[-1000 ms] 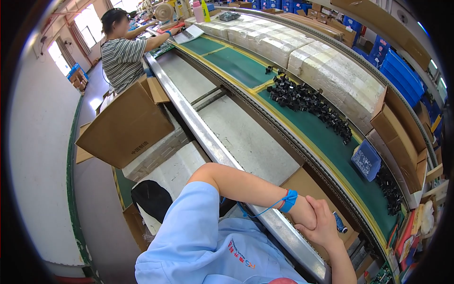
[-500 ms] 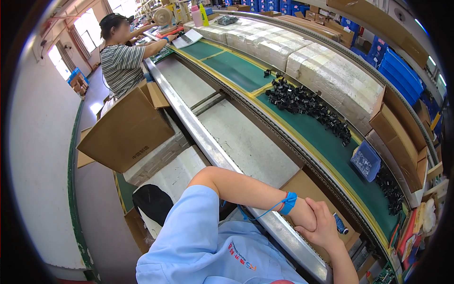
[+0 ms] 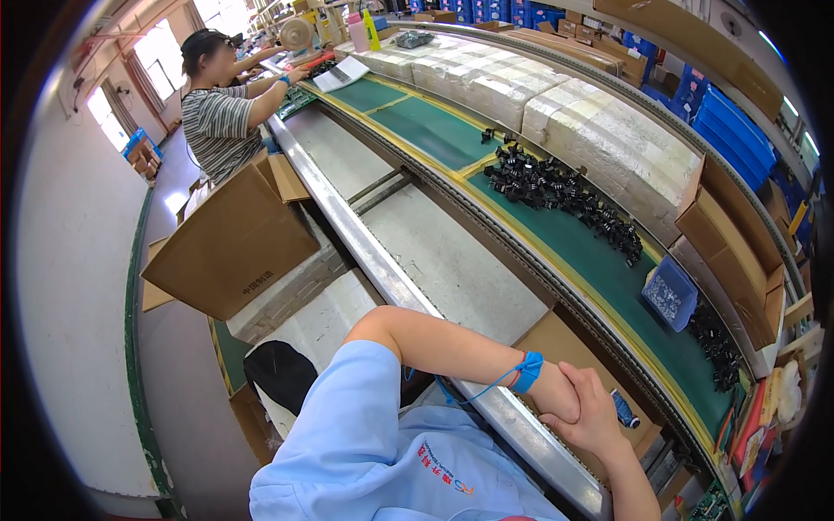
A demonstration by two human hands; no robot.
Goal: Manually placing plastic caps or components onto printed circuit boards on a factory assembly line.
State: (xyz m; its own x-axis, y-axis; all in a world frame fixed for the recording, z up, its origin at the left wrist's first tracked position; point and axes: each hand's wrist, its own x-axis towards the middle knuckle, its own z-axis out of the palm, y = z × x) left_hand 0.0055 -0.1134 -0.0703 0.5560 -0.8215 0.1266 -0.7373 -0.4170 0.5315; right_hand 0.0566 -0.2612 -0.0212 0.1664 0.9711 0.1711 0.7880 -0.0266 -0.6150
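My right hand [image 3: 598, 415] is closed round my left hand [image 3: 556, 397], just past the blue wrist strap [image 3: 528, 372] on my left wrist. The fingers of my left hand are hidden under the right one. Both hands rest together over the near side of the workbench, above its metal rail [image 3: 408, 300]. A blue cord runs from the wrist strap toward my body. Close to my right hand lies a small dark blue object [image 3: 624, 409] whose kind I cannot make out.
Black small parts [image 3: 565, 195] lie heaped on the green belt [image 3: 543, 230], near a blue bin [image 3: 670, 295] of small pale pieces. White foam blocks [image 3: 608, 130] line the far side. An open carton [image 3: 239, 239] stands at left; a co-worker [image 3: 217, 117] works beyond it.
The co-worker's arms have shifted a little at the far end of the bench. My hands stay clasped in the same place.
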